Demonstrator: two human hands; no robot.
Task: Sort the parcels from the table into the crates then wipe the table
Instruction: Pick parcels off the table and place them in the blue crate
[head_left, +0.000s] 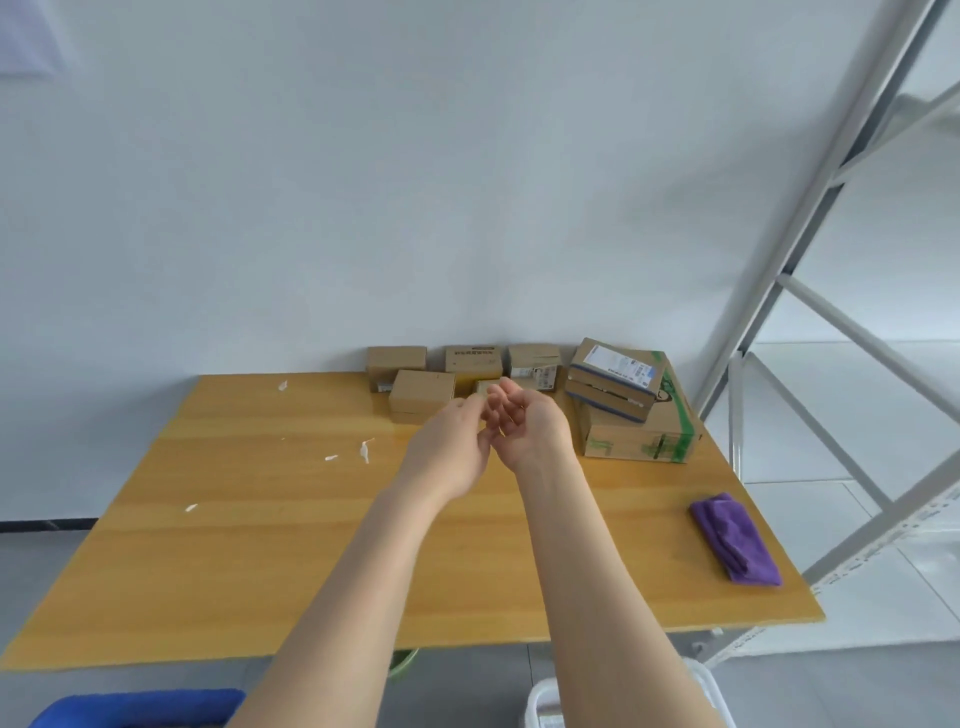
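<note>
Brown cardboard parcels (421, 392), some white-labelled.

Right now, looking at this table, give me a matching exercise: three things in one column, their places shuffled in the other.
1 purple cloth
2 green-taped box
3 white scraps

A scattered on the table's left half
B far right corner, under two flat parcels
C alone near the right edge

Pairs: 1-C, 2-B, 3-A

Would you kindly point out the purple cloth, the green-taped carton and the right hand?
purple cloth (735, 543), head view, middle of the folded fabric.
green-taped carton (626, 437), head view, bare front face.
right hand (525, 423), head view, middle of the hand.
</note>
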